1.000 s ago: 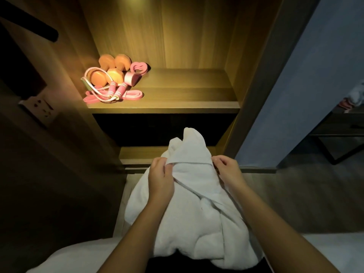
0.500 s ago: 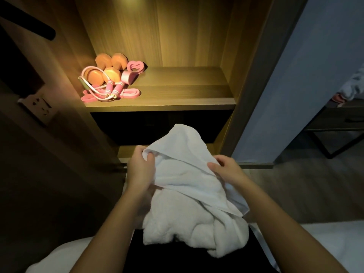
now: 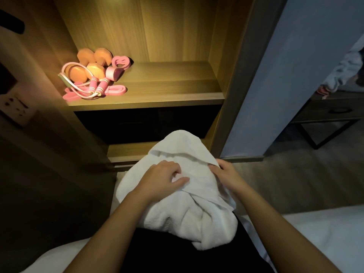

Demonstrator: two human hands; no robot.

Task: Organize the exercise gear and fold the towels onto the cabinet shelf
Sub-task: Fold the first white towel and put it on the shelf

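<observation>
A white towel [image 3: 189,209] lies bunched on my lap, in front of the open cabinet. My left hand [image 3: 163,179] sits on top of it with curled fingers and thumb gathering the cloth. At the towel's right side my right hand [image 3: 226,174] grips a folded edge. Exercise gear sits at the left end of the lit cabinet shelf [image 3: 167,95]: orange dumbbells [image 3: 88,68], a pink jump rope [image 3: 95,85], a pink band [image 3: 117,90] and a pink heart-shaped ring [image 3: 120,61]. The shelf's right half is bare wood.
A lower cabinet shelf [image 3: 126,151] shows just behind the towel. A wall socket [image 3: 15,107] is at the left. At the right stand a grey-blue panel [image 3: 275,75] and a dark desk [image 3: 334,113] where another person's sleeve [image 3: 344,69] shows. White bedding [image 3: 319,237] lies beside me.
My left hand has let go of the towel's raised corner and moved right, onto the middle of the towel. The towel's top has dropped lower and flatter. My right hand has stayed at the right edge.
</observation>
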